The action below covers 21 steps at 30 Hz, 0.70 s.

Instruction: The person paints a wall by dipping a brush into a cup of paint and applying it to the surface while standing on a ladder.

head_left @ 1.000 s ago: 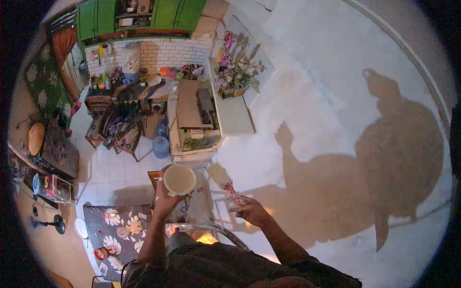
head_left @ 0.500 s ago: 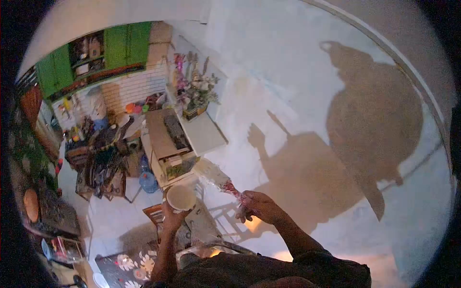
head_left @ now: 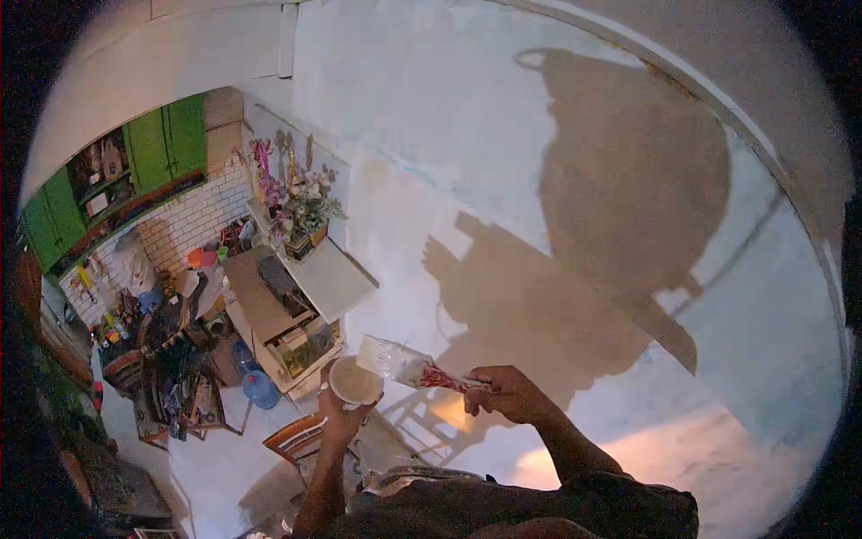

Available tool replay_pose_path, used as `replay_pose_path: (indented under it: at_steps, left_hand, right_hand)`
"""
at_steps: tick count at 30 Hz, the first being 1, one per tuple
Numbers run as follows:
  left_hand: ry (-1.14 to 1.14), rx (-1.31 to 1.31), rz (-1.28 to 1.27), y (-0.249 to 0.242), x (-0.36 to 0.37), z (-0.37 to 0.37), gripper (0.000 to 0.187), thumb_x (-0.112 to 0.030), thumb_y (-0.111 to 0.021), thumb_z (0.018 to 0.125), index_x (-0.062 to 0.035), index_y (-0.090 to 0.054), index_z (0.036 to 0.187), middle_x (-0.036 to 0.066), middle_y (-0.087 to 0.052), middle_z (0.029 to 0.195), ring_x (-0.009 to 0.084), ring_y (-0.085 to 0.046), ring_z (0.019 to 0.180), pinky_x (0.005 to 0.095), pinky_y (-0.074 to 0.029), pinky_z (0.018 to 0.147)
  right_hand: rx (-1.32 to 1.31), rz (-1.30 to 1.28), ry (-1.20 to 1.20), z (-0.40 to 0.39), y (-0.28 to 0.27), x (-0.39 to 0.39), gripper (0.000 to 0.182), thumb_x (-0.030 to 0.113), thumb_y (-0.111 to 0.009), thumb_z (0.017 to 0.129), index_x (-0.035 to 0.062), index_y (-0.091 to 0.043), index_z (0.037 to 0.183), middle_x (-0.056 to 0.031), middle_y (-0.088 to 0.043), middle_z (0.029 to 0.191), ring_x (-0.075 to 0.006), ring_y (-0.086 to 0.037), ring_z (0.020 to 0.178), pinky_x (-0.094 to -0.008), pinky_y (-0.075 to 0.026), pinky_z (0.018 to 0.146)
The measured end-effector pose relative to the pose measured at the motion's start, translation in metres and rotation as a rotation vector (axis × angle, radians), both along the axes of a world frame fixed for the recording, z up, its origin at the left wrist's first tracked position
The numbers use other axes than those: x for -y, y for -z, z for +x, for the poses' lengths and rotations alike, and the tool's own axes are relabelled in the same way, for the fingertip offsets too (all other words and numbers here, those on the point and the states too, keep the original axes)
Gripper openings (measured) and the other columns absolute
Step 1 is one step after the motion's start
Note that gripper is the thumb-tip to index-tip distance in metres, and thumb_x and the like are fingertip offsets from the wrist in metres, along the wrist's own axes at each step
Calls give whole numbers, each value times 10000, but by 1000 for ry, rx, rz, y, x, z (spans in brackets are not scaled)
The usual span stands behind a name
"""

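My left hand (head_left: 338,419) is wrapped round a round white cup (head_left: 356,382), its opening turned up toward me and a pale inside showing. In my right hand (head_left: 505,393) is a wide paintbrush (head_left: 422,371), gripped by its red-and-white stained handle. The brush lies nearly level, pointing left, and its whitish bristles overlap the cup's rim in this view. Both hands are in front of a patchy white and pale blue wall (head_left: 404,207).
A large shadow of a person falls across the wall. Lower left are a wooden chair (head_left: 296,437), a blue water jug (head_left: 260,390) and a cabinet (head_left: 269,296) with a flower arrangement (head_left: 303,211). Green cupboards (head_left: 166,139) hang beyond, above cluttered furniture.
The brush has swung from a slant to nearly level, and its bristles have come down to the cup's rim. My view has shifted, so the wall and room sit differently.
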<state>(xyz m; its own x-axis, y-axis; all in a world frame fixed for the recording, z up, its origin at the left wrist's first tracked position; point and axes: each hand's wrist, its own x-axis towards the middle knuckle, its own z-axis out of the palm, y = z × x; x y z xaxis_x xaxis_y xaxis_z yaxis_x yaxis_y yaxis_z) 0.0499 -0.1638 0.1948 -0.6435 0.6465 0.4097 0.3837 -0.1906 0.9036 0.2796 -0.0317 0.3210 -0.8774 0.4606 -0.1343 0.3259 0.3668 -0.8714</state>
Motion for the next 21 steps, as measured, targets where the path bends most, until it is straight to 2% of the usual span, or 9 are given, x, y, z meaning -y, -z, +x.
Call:
replay_pose_path:
  at_steps: [2, 3, 5, 6, 8, 12, 14, 17, 21]
  left_hand:
    - [82, 78, 11, -25, -4, 3, 672, -105, -811, 593, -32, -430, 1141, 128, -591, 997, 232, -596, 913, 318, -488, 773]
    - [107, 68, 10, 4, -15, 2, 672, -105, -811, 593, -32, -430, 1141, 128, -591, 997, 232, -596, 913, 318, -488, 773]
    - [231, 518, 93, 91, -41, -3, 689, -117, -816, 588, -37, -422, 1148, 134, -589, 1011, 239, -596, 918, 334, -493, 775]
    - [258, 512, 87, 92, -44, -1, 689, -117, -816, 588, -37, -422, 1148, 134, -589, 1011, 239, -596, 918, 334, -493, 775]
    - [298, 489, 70, 94, -47, 4, 703, -124, -821, 581, -38, -418, 1151, 134, -588, 1016, 240, -595, 923, 341, -494, 779]
    - [367, 448, 48, 64, -53, 20, 724, -134, -829, 570, -40, -413, 1155, 134, -587, 1024, 242, -593, 930, 352, -497, 785]
    - [199, -57, 18, -4, -41, 40, 747, -131, -839, 547, -36, -414, 1154, 133, -581, 1042, 238, -585, 947, 352, -489, 805]
    - [424, 109, -55, 18, -54, 35, 861, -153, -851, 516, -42, -366, 1219, 136, -489, 1185, 257, -493, 1086, 387, -449, 889]
    - [429, 125, 36, 14, -60, 58, 799, -124, -837, 527, -31, -393, 1184, 132, -522, 1142, 241, -517, 1047, 374, -451, 882]
  right_hand:
    - [69, 90, 100, 4, -12, 6, 225, 253, -578, 869, 34, -589, 918, -36, -631, 742, -109, -593, 677, -263, -460, 594]
    - [59, 89, 126, 8, -15, 4, 225, 253, -578, 869, 34, -589, 918, -36, -631, 742, -109, -593, 677, -263, -460, 594]
    - [15, 349, 30, 15, -20, 2, 228, 259, -583, 863, 38, -600, 917, -43, -639, 735, -116, -609, 674, -278, -482, 627]
    - [12, 350, 58, 18, -22, 3, 228, 259, -583, 863, 38, -600, 917, -43, -639, 735, -116, -609, 674, -278, -482, 627]
    - [51, 383, 92, 22, -23, 6, 244, 304, -553, 850, 83, -601, 944, -58, -653, 777, -195, -646, 723, -321, -500, 678]
    - [91, 346, 169, 33, -36, 12, 261, 319, -559, 845, 91, -599, 966, -66, -653, 784, -209, -646, 730, -333, -503, 681]
    - [82, 414, 162, 43, -31, 9, 250, 287, -578, 832, 85, -599, 978, -72, -655, 774, -217, -646, 721, -345, -507, 677]
    - [64, 397, 185, 55, -32, 11, 294, 254, -613, 827, 60, -605, 1048, -84, -656, 794, -179, -643, 671, -317, -504, 625]
    - [26, 508, 187, 68, -35, 14, 298, 230, -645, 788, 61, -609, 1031, -96, -652, 802, -229, -641, 674, -340, -500, 635]
